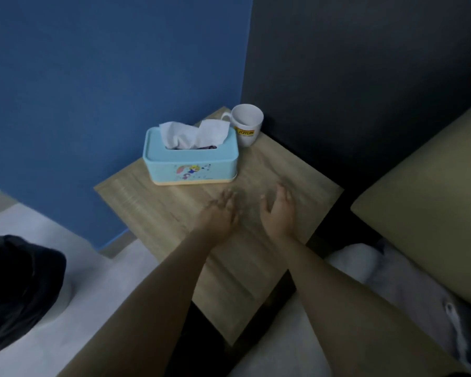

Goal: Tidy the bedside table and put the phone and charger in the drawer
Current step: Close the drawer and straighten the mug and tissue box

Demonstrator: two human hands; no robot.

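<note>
Head view: the left hand (219, 213) and right hand (279, 210) are hovering empty, fingers spread, over the bedside table (152, 202). Phone and charger are not showing; beyond the hands are standing a tissue box (191, 161) and mug (246, 123), probably light, the mug breakable.

matt wood-grain bedside table (269, 170), glossy mug (247, 123)

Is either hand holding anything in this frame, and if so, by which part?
Nothing is held. The left hand and right hand are both open and empty over the bedside table.
</note>
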